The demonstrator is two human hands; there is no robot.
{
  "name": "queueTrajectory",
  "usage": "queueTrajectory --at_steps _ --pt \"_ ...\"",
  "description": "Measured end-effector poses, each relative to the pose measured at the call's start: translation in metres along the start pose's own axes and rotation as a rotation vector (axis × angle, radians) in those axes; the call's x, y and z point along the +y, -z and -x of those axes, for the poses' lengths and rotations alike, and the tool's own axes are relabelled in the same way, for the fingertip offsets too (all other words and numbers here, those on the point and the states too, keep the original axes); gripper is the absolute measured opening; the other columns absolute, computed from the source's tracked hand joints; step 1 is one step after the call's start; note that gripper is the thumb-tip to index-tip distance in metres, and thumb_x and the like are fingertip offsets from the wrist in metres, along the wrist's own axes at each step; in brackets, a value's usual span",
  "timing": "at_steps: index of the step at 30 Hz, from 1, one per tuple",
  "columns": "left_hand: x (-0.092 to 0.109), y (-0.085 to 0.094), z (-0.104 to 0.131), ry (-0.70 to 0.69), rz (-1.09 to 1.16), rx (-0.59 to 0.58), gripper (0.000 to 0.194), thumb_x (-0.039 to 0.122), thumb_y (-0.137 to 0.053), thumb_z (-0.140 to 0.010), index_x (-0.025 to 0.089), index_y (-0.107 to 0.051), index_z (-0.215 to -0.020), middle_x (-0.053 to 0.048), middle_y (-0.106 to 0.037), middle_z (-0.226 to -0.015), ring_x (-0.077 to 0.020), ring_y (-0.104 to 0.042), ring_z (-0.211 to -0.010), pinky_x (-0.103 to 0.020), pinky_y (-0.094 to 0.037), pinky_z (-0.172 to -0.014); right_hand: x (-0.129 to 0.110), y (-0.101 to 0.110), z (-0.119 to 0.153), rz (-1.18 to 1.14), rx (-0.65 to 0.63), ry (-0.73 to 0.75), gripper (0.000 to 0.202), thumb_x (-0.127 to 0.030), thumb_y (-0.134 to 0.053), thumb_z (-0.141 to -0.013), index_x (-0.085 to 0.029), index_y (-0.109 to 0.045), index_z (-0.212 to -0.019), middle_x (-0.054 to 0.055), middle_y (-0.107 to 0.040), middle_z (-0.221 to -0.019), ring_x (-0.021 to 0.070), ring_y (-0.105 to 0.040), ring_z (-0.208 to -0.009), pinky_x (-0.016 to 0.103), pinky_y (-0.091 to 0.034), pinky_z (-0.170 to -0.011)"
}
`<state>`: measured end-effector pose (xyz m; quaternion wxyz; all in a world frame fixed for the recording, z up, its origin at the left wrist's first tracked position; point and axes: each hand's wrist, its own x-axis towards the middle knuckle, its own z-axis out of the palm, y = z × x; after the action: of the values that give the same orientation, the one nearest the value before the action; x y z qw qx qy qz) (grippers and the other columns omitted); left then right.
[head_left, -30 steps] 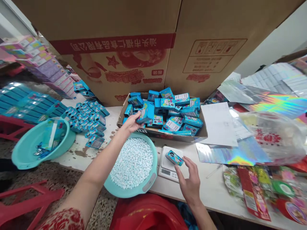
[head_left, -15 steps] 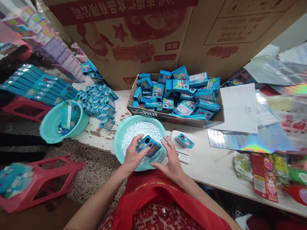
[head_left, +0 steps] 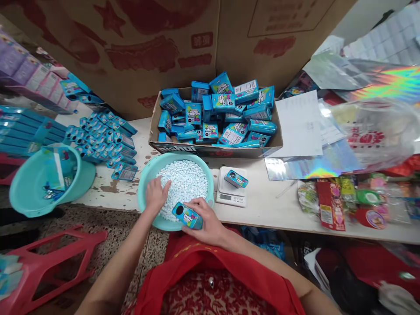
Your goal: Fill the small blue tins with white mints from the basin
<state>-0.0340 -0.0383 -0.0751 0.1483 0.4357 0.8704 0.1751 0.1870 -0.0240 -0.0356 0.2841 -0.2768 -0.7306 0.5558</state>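
My right hand [head_left: 206,221] grips a small blue candy box [head_left: 187,215] over the near rim of a turquoise basin [head_left: 143,188]. The box is tilted, and a round dark hole shows at its left end. Small white candies [head_left: 187,179] fill the basin. Among them, at the left side, lies my left hand [head_left: 156,194], thumb apart from the fingers; its fingertips are partly hidden. A second blue candy box [head_left: 236,178], also with a round hole, lies on a white digital scale [head_left: 231,199] to the right of the basin.
Behind the basin stands a cardboard tray [head_left: 216,153] heaped with blue boxes. More small boxes [head_left: 108,135] are piled at the left, near another turquoise basin [head_left: 26,210]. Shiny sheets [head_left: 311,164] and candy packets [head_left: 331,205] lie at the right. A red stool [head_left: 59,258] stands lower left.
The blue box has passed from my left hand to my right hand. My left hand has moved down into the candies. The view has shifted, with everything appearing further left.
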Motion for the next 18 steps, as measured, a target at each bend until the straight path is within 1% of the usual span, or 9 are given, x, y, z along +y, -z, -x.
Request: queueTrajectory --at_steps 2,4,7,9,11,13,14,16,18 --pt "-0.008 -0.022 -0.005 0.024 -0.221 -0.078 0.05 0.048 -0.048 -0.085 0.011 -0.054 -0.119 -0.021 -0.052 -0.123 -0.0389 -0.043 -0.118 -0.053 -0.035 -0.096 0.0 0.0 0.002 -0.02 -0.019 -0.05 0.052 -0.025 -0.069 -0.073 -0.021 -0.053 -0.122 0.007 -0.059 -0.108 0.0211 -0.056 -0.101 0.036 -0.046 -0.091" --pt "-0.004 -0.041 -0.003 0.06 -0.276 -0.106 0.052 0.05 -0.046 -0.086 0.011 -0.055 -0.119 -0.021 -0.053 -0.118 -0.0374 -0.047 -0.114 -0.048 -0.037 -0.093 0.0 0.001 0.002 -0.044 0.014 -0.135 0.044 -0.023 -0.067 -0.073 -0.021 -0.056 -0.116 0.005 -0.061 -0.102 0.0203 -0.057 -0.094 0.035 -0.046 -0.087" --pt "0.015 -0.056 0.006 0.1 -0.197 -0.13 0.049 0.05 -0.045 -0.086 0.012 -0.056 -0.116 -0.019 -0.057 -0.109 -0.0333 -0.053 -0.106 -0.041 -0.041 -0.087 0.001 0.005 -0.001 -0.102 0.094 -0.235 0.031 -0.031 -0.069 -0.073 -0.02 -0.058 -0.1 0.003 -0.061 -0.092 0.0195 -0.058 -0.085 0.033 -0.047 -0.079" --pt "0.026 -0.061 0.01 0.12 -0.082 -0.128 0.041 0.047 -0.05 -0.084 0.015 -0.06 -0.108 -0.016 -0.06 -0.103 -0.0314 -0.056 -0.1 -0.039 -0.041 -0.083 0.001 0.009 -0.003 -0.117 0.15 -0.263 0.03 -0.04 -0.07 -0.072 -0.02 -0.058 -0.091 0.002 -0.06 -0.086 0.0191 -0.057 -0.08 0.031 -0.047 -0.075" --pt "0.033 -0.062 0.013 0.159 0.14 -0.12 0.028 0.044 -0.058 -0.078 0.019 -0.063 -0.091 -0.009 -0.062 -0.09 -0.0277 -0.057 -0.091 -0.035 -0.041 -0.079 0.002 0.014 -0.006 -0.121 0.213 -0.295 0.035 -0.044 -0.071 -0.071 -0.02 -0.057 -0.091 0.001 -0.06 -0.084 0.0187 -0.057 -0.078 0.031 -0.047 -0.073" --pt "0.035 -0.061 0.013 0.274 0.536 -0.129 0.021 0.039 -0.067 -0.068 0.02 -0.061 -0.072 -0.003 -0.059 -0.074 -0.0219 -0.056 -0.08 -0.03 -0.041 -0.073 0.003 0.021 -0.01 -0.128 0.269 -0.338 0.038 -0.045 -0.07 -0.072 -0.02 -0.056 -0.097 0.001 -0.061 -0.085 0.0185 -0.057 -0.076 0.031 -0.047 -0.071" --pt "0.034 -0.06 0.013 0.345 0.751 -0.142 0.022 0.038 -0.069 -0.064 0.019 -0.057 -0.066 0.0 -0.056 -0.067 -0.0188 -0.055 -0.073 -0.027 -0.041 -0.068 0.004 0.024 -0.012 -0.122 0.286 -0.35 0.039 -0.045 -0.07 -0.072 -0.02 -0.055 -0.099 0.001 -0.062 -0.086 0.0186 -0.058 -0.076 0.031 -0.047 -0.07" --pt "0.034 -0.051 0.012 0.476 1.079 -0.163 0.028 0.039 -0.07 -0.059 0.018 -0.052 -0.061 0.003 -0.05 -0.059 -0.0136 -0.051 -0.061 -0.024 -0.04 -0.059 0.005 0.029 -0.018 -0.06 0.306 -0.312 0.037 -0.044 -0.07 -0.072 -0.021 -0.056 -0.098 0.002 -0.062 -0.087 0.0194 -0.059 -0.078 0.031 -0.047 -0.072" --pt "0.034 -0.036 0.012 0.543 1.207 -0.175 0.03 0.042 -0.068 -0.059 0.018 -0.049 -0.064 0.004 -0.047 -0.056 -0.0104 -0.046 -0.05 -0.023 -0.037 -0.049 0.006 0.031 -0.024 0.063 0.319 -0.21 0.032 -0.041 -0.07 -0.073 -0.021 -0.058 -0.094 0.003 -0.061 -0.089 0.0205 -0.059 -0.082 0.033 -0.047 -0.076"
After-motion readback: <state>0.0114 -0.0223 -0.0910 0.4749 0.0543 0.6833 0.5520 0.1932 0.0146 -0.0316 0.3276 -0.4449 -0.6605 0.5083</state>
